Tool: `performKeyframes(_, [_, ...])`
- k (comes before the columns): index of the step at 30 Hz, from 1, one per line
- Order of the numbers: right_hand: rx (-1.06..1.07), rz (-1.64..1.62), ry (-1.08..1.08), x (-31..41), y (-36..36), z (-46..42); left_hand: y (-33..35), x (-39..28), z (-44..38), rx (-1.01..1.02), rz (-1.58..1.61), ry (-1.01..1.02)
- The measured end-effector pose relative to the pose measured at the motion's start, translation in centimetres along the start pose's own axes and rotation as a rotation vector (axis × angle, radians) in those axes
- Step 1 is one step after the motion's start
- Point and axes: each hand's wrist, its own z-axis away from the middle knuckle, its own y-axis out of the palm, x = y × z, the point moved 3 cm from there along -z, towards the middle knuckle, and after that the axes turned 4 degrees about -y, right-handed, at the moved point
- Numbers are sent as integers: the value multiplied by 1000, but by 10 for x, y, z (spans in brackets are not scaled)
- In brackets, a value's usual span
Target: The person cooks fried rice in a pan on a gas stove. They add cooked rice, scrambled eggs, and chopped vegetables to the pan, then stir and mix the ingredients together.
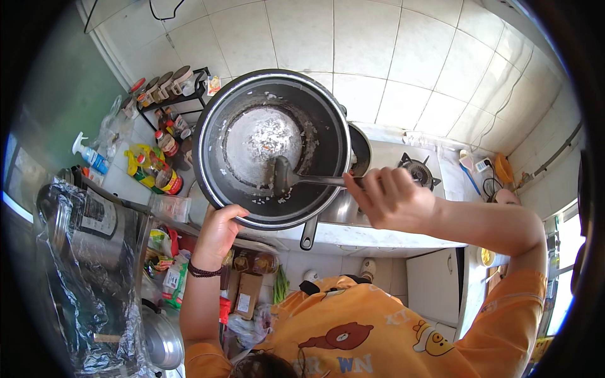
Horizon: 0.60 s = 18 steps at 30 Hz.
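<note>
A deep, dark inner cooker pot (pixel 326 113) is tipped so that its inside faces me. White rice grains (pixel 267 134) cling to its base and walls. My left hand (pixel 224 224) grips its rim at the lower left, thumb over the edge. In my right hand (pixel 392 198) is the handle of a metal serving spoon (pixel 321 180), whose broad head rests inside the pot against the lower wall. Behind and below the pot, a dark frying pan (pixel 361 146) sits on the stove, mostly hidden. A handle (pixel 308 235) sticks out beneath the pot towards me.
To the right is a gas burner (pixel 418 172) on the steel hob. Sauce and oil bottles (pixel 168 179), a spray bottle (pixel 92 156) and a rack of seasoning jars (pixel 165 87) stand left. A foil-covered appliance (pixel 90 245) fills the near left. Green stalks (pixel 280 283) lie on the floor.
</note>
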Motion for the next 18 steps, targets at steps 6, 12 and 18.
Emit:
performKeyframes(6, [-77,-18,310,-21,-4,-31,-4,-1,-2,-2,15,-13])
performKeyframes(12, [-155,12,250,-21,9,-48,5,-8,8,47,-58,-3])
performKeyframes(18, [-50,-5,141,21,7,-33,2,-7,6,-3,-62,22])
